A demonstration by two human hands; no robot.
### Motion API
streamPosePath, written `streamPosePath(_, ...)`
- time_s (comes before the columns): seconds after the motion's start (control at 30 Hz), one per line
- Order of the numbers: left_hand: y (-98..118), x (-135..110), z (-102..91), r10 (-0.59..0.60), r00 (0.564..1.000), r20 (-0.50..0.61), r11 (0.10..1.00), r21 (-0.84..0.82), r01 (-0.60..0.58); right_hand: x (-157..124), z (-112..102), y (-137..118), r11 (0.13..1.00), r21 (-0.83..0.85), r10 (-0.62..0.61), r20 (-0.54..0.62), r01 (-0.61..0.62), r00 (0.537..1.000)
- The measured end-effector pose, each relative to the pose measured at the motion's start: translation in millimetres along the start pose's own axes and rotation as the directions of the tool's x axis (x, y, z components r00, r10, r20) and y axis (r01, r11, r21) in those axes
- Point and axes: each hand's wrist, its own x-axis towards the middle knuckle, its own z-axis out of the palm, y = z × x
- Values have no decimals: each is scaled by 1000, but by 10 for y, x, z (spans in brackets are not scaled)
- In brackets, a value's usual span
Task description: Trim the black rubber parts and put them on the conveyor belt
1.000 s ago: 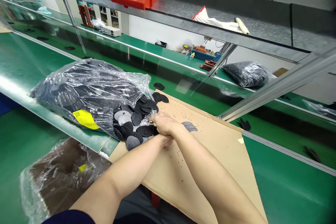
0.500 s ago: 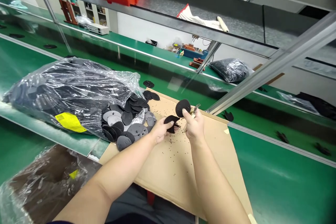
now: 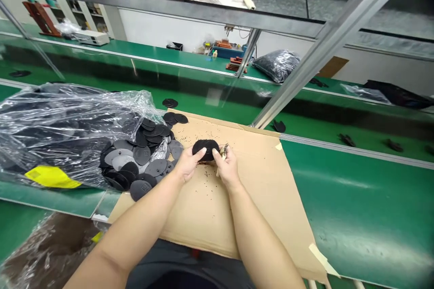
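Drawn together since half a second ago, the black discs (image 3: 205,150) now meet just above the cardboard sheet (image 3: 264,189). My left hand (image 3: 188,162) has a thumb-and-finger grip on one side; my right hand (image 3: 228,169) pinches the other and also holds a small tool (image 3: 224,150). Leftward, I see loose discs (image 3: 157,167) outside a clear bag (image 3: 68,117) on the green desk (image 3: 356,198).
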Motion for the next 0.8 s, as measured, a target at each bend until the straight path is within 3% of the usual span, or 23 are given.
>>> streamPosePath(0.27, -37, 3, -23, 126, 987, -103, 989, 86, -117, -9, -11, -18, 994, -64, -85, 110, 92, 990)
streamPosePath(0.5, 11, -61, 28, 113, 992, -50, 991, 77, -109, -9, -47, -90, 1000, 8, 10, 124, -11, 992)
streamPosePath(0.67, 12, -60, 34, 111, 992, -59, 992, 73, -107, -1, -63, -80, 999, -35, 14, 120, -10, 993)
streamPosePath(0.8, 14, -55, 24, 109, 994, -29, 991, 81, -107, -7, -71, -64, 1000, 8, 11, 194, -13, 981)
